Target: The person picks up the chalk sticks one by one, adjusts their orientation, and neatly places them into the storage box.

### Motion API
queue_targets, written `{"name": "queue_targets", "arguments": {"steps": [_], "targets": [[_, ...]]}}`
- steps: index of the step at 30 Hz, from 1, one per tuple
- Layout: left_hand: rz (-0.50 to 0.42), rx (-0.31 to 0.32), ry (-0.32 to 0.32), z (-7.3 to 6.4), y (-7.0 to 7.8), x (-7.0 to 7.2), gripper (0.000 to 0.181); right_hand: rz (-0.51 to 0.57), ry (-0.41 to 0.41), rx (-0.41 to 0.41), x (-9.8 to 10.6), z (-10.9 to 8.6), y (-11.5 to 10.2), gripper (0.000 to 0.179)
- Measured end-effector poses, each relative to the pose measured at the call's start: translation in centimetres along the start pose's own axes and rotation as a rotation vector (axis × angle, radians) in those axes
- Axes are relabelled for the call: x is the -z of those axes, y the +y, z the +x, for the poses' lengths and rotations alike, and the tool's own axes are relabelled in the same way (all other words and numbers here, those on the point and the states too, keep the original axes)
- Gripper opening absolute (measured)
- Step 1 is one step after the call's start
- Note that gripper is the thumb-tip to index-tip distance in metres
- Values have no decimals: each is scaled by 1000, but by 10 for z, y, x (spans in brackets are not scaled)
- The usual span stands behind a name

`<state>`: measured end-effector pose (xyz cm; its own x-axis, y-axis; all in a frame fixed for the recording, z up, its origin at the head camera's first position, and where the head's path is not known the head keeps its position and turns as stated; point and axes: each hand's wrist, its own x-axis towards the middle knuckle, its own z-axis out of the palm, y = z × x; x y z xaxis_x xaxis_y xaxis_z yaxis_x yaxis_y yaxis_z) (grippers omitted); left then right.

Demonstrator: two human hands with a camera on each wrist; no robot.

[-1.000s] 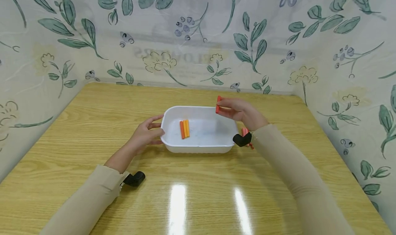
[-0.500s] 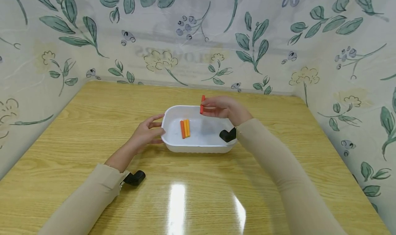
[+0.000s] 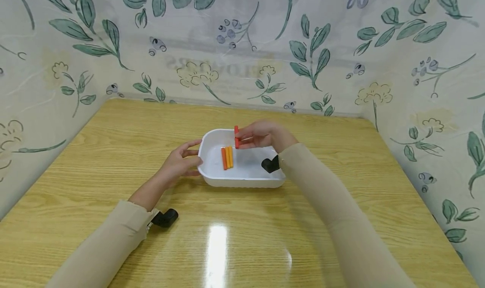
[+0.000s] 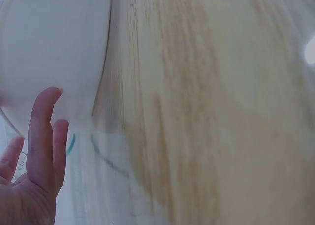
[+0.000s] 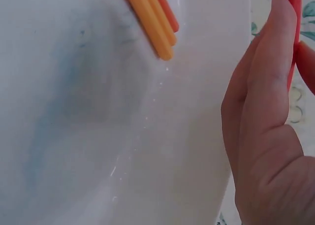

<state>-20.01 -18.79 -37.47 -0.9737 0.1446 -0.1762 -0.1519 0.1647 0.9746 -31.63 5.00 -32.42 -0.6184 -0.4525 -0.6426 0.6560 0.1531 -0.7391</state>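
A white plastic basin (image 3: 244, 182) stands on the table, its right end partly covered by my right sleeve. My left hand (image 3: 181, 161) touches the basin's left side, fingers extended along the outer wall and thumb at the rim. In the left wrist view, its fingers (image 4: 43, 131) overlap that wall. My right hand (image 3: 261, 135) pinches a red crayon-like stick (image 3: 236, 137) upright over the back part of the basin. One orange stick (image 3: 224, 158) and two yellow-orange sticks (image 3: 229, 157) lie side by side on the basin floor, just in front of the red one.
The wooden table (image 3: 151, 254) carries bright light reflections near its front. Flowered sheeting (image 3: 242, 48) encloses the back and both sides. A black camera mount (image 3: 164, 217) sits at the left cuff, and another mount (image 3: 270, 165) at the right cuff overlaps the basin.
My right hand has carried the red stick leftward and then lower over the basin. The reddish pieces seen earlier on the table's right are now hidden behind my arm. My left hand stays put.
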Motion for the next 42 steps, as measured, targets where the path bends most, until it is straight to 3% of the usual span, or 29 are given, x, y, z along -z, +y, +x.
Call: {"name": "queue_targets", "arguments": {"steps": [6,16,31,38,42], "targets": [[-2,-10,-3,1,-1,0,68,-84,-56,-37,-1,7,5,37],[-1,-8,12,1,-2,0,66,-188,-31,-83,-3,20,15,3],[-8,5,7,-1,0,-1,67,-222,34,-163,-5,28,24,8],[-9,1,7,0,-1,-2,67,-217,50,-122,-2,24,22,9],[-11,3,11,-1,0,-2,67,-229,47,-71,1,18,19,20]]}}
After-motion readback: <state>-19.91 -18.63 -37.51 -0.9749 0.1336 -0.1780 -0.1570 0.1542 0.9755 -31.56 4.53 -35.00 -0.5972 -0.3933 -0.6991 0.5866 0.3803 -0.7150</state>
